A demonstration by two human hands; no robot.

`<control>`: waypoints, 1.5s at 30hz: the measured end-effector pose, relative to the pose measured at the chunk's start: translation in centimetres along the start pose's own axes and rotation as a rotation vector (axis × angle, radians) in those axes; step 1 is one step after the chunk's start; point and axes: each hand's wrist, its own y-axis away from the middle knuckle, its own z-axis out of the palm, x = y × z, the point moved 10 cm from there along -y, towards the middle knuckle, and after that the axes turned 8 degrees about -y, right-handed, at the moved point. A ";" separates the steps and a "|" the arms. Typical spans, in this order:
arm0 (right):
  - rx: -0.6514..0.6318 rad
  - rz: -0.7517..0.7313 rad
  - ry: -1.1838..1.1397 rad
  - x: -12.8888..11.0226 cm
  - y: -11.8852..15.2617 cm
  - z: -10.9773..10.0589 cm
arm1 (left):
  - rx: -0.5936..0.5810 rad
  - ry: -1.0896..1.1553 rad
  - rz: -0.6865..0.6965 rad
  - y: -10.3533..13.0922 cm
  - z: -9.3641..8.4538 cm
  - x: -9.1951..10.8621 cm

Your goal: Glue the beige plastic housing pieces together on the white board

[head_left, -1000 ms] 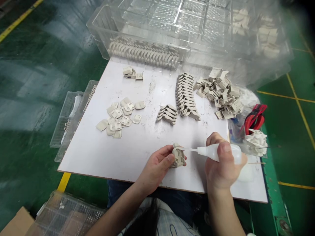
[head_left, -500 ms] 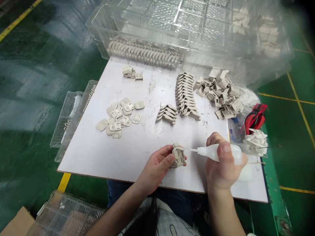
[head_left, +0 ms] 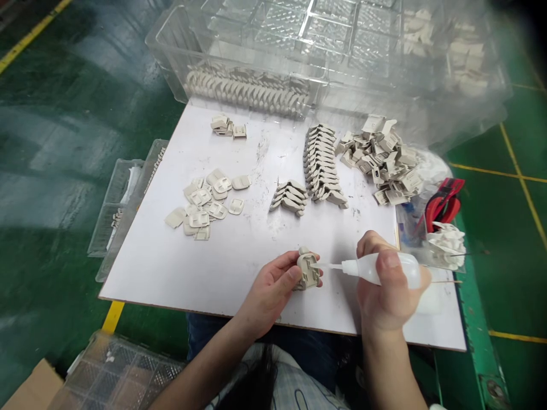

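Near the front edge of the white board, my left hand (head_left: 273, 290) grips a beige plastic part (head_left: 308, 271) with its hollow side facing up. My right hand (head_left: 387, 285) is wrapped round a white squeeze bottle (head_left: 370, 269), held sideways. Its thin nozzle points left, and the tip is over the upper part of the beige piece; whether it touches is too small to tell. Beyond my hands are a short row of beige parts (head_left: 289, 197), a longer stacked row (head_left: 322, 162) and a loose pile of flat beige covers (head_left: 200, 199).
Clear plastic trays (head_left: 256, 57) stand along the board's (head_left: 171, 273) far edge. A heap of beige parts (head_left: 391, 159) lies at the right, near red-handled pliers (head_left: 444, 205) and a container of white pieces (head_left: 447, 245). Another clear tray (head_left: 115, 376) is at lower left.
The bottle's nozzle tip has shifted slightly left and down, further over the beige part. My left hand has tilted the part a little. Both hands keep their holds.
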 end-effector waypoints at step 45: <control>0.175 0.394 -0.161 4.3 -0.1 -2.9 | 0.008 0.005 0.014 -0.1 0.0 0.4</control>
